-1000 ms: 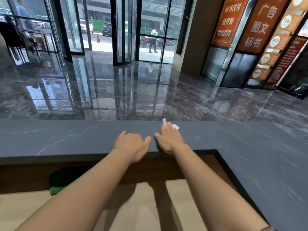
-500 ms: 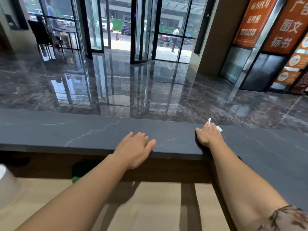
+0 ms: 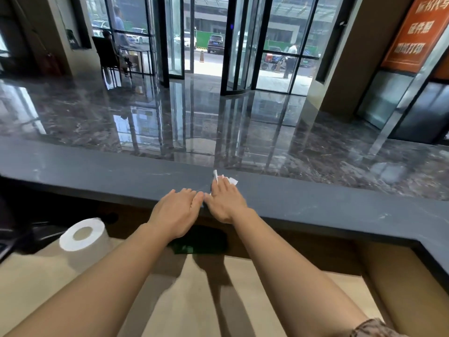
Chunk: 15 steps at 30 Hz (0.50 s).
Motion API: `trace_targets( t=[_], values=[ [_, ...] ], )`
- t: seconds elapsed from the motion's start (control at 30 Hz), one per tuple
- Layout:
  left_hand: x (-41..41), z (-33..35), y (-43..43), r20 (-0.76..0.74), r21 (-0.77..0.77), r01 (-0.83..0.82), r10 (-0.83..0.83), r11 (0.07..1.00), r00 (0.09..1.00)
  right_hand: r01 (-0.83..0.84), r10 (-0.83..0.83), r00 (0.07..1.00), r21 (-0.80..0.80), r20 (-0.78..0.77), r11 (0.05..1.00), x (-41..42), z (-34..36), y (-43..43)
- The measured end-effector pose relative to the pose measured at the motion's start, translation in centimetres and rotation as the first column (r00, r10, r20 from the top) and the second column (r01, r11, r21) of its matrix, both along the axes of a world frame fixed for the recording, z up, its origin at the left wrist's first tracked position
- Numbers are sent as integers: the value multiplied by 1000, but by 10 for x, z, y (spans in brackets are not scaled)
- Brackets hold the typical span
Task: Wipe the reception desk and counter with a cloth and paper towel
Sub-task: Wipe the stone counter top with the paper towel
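My right hand (image 3: 224,201) lies palm down on the dark grey stone counter (image 3: 315,203) and presses a white paper towel (image 3: 227,179) flat; only the towel's far corners stick out past the fingertips. My left hand (image 3: 178,210) rests flat on the counter's near edge, holding nothing, its fingers touching the right hand's thumb side. A dark green cloth (image 3: 199,244) lies on the lower beige desk (image 3: 170,300), under the counter's overhang and between my forearms.
A white paper roll (image 3: 81,235) stands on the lower desk at the left. Dark equipment (image 3: 14,229) sits at the far left. The counter turns toward me at the right (image 3: 435,254). Beyond it lie a glossy marble lobby floor and a revolving glass door.
My right hand slid the paper towel left along the counter until it met the left hand. The view shifted left, bringing the paper roll into sight.
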<state>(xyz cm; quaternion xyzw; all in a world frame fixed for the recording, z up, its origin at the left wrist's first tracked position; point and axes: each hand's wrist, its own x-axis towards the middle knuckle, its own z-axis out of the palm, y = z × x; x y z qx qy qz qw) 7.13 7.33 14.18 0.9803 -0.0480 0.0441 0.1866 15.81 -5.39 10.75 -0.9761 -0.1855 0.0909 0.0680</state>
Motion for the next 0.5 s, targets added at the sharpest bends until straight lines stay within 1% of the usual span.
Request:
trace_targets(
  t=[0.07,0.13,0.23,0.3,0.4,0.5],
  values=[
    [-9,1,26,57,-54,-98,101,994,993,-126,126,992,13,3,992,-12,1,36],
    [-18,0,53,77,-143,-218,231,965,970,-233,233,972,4,40,972,-23,2,67],
    [-30,-10,97,62,-278,-411,444,868,894,-331,331,935,-27,123,943,-33,0,107],
    [-40,-18,121,33,-330,-488,527,808,849,-395,399,903,-61,157,917,-37,-1,134],
    [-54,-29,157,1,-321,-541,571,777,821,-519,565,792,-234,229,822,-42,-6,178],
    [-66,-36,185,-19,-282,-578,598,766,802,-566,697,653,-421,297,709,-38,-15,218]
  ],
)
